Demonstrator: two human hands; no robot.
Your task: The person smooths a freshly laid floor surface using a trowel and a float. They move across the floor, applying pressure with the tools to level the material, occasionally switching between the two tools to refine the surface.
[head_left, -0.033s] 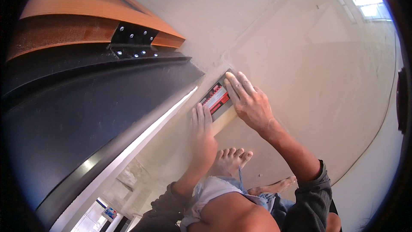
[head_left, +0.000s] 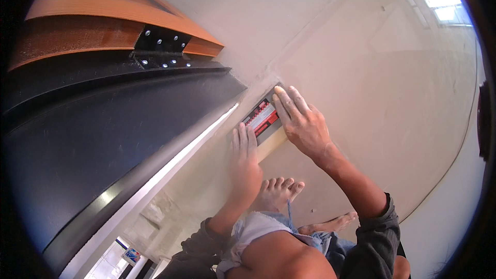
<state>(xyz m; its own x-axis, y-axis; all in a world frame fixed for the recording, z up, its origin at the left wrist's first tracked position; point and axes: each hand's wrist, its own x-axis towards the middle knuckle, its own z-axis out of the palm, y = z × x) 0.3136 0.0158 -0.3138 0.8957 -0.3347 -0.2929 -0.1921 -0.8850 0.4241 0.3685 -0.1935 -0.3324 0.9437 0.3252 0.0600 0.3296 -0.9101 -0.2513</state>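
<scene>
Both hands hold a wide flat scraper (head_left: 267, 119) with a grey blade, a red, white and black label and a pale yellowish edge. My left hand (head_left: 245, 165) is at its lower left end, fingers together over the face. On the upper right end lies my right hand (head_left: 308, 130), fingers stretched along it and dusted with pale powder. Both thumbs are hidden. The scraper is against a pale, smooth plastered surface (head_left: 258, 80) beside the end of a dark frame (head_left: 124, 129); I cannot tell how firmly it touches.
At the left, a black hinge (head_left: 161, 40) with several screws joins the dark frame to an orange-brown wooden door (head_left: 98, 2). My bare foot (head_left: 279, 191) stands just below the scraper. A bright reflection (head_left: 445, 2) shows on the glossy surface at the upper right.
</scene>
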